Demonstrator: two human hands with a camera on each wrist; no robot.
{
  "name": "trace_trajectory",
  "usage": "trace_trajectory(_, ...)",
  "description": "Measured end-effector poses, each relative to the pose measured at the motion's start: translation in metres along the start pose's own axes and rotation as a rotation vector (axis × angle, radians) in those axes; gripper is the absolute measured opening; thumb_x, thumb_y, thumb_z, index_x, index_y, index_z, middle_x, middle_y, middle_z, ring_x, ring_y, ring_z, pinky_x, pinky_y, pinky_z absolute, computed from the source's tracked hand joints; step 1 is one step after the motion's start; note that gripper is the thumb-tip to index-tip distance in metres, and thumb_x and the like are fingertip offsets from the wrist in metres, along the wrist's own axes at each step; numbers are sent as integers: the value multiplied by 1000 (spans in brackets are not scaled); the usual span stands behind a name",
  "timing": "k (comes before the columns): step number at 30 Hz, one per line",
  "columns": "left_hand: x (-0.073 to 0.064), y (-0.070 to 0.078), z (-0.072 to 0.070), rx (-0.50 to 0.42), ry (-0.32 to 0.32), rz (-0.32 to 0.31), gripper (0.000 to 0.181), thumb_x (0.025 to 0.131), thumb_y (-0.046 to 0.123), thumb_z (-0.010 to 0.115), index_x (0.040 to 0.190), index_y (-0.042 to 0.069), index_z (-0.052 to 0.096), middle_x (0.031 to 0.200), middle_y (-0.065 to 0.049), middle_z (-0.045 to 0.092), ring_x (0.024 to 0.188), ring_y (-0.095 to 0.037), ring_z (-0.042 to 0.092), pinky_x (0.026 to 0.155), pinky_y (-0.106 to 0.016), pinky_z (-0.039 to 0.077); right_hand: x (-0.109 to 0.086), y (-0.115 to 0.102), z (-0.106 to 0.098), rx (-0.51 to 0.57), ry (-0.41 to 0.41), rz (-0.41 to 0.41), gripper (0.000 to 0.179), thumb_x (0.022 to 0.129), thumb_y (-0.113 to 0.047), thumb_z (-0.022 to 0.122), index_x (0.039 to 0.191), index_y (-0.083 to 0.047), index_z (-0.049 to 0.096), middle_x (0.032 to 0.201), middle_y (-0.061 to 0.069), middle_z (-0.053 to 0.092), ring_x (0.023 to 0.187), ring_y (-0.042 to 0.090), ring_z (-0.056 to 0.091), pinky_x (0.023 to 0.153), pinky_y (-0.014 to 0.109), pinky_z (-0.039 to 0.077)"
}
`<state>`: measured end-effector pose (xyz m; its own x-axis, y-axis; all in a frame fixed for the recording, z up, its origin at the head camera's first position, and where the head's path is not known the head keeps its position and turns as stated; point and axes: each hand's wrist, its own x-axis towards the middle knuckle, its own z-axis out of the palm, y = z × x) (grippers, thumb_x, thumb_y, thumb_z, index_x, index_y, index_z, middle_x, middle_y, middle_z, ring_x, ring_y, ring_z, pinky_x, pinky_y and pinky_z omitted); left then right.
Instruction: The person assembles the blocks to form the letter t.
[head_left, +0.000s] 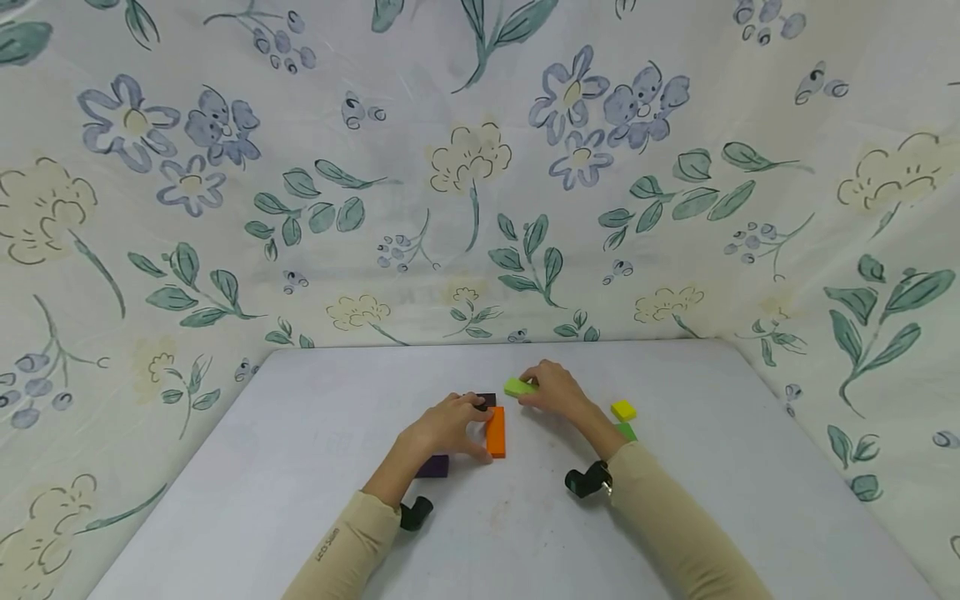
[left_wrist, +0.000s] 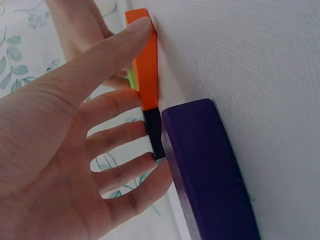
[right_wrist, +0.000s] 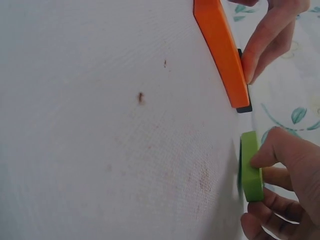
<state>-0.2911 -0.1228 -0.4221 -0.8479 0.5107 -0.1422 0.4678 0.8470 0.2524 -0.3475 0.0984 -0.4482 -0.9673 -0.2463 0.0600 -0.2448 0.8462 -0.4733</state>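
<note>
My left hand (head_left: pixel 447 427) pinches a long orange block (head_left: pixel 497 435) lengthwise, thumb at its near end and index finger at its far end. Right beyond the orange block lies a black block (left_wrist: pixel 153 132), with other left fingertips close along its side in the left wrist view. Under the left wrist sits a dark purple block (head_left: pixel 432 467), also large in the left wrist view. Farther back and to the right, my right hand (head_left: pixel 557 392) holds a light green block (right_wrist: pixel 250 172) between thumb and fingers, a short gap from the black one.
A yellow block (head_left: pixel 623 410) and a green block (head_left: pixel 626 431) lie beside the right forearm, the green one partly hidden by it. Both stand on a white table (head_left: pixel 300 467). Behind the table's back edge hangs a floral cloth (head_left: pixel 420 208). Black devices hang at both wrists.
</note>
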Motion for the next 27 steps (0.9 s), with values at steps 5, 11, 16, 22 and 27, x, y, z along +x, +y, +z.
trace_trajectory(5, 0, 1, -1, -7, -10, -10, 74, 71, 49, 84, 135, 20, 61, 151, -7, 47, 136, -35, 42, 107, -60, 41, -2, 0, -2, 18, -12, -16, 37, 84, -28, 77, 116, -12, 72, 105, 8, 64, 89, 18, 55, 83, 33, 52)
trace_trajectory(11, 0, 1, -3, -4, -10, -2, 73, 72, 49, 84, 135, 20, 61, 151, -8, 47, 134, -34, 43, 106, -59, 42, -2, -1, -3, 29, -15, -40, 36, 83, -27, 78, 116, -12, 72, 103, 7, 65, 87, 18, 55, 81, 31, 52)
trace_trajectory(16, 0, 0, -2, 2, -10, 3, 73, 72, 49, 84, 135, 20, 61, 151, -8, 47, 135, -35, 43, 105, -59, 43, -2, -2, -3, 17, -20, -43, 37, 83, -27, 78, 116, -13, 72, 105, 7, 64, 89, 18, 55, 83, 32, 51)
trace_trajectory(22, 0, 0, -1, 6, -6, 6, 74, 72, 50, 84, 135, 19, 61, 150, -8, 47, 134, -35, 44, 105, -59, 43, -3, -1, -1, 1, -37, -62, 37, 83, -27, 78, 116, -13, 72, 104, 8, 66, 90, 19, 56, 84, 33, 51)
trace_trajectory(27, 0, 0, -1, 7, -5, 6, 74, 71, 50, 84, 135, 19, 61, 150, -8, 47, 134, -35, 44, 105, -59, 43, -3, -1, 0, 7, -49, -89, 37, 82, -26, 79, 115, -13, 73, 102, 7, 67, 89, 18, 56, 84, 33, 52)
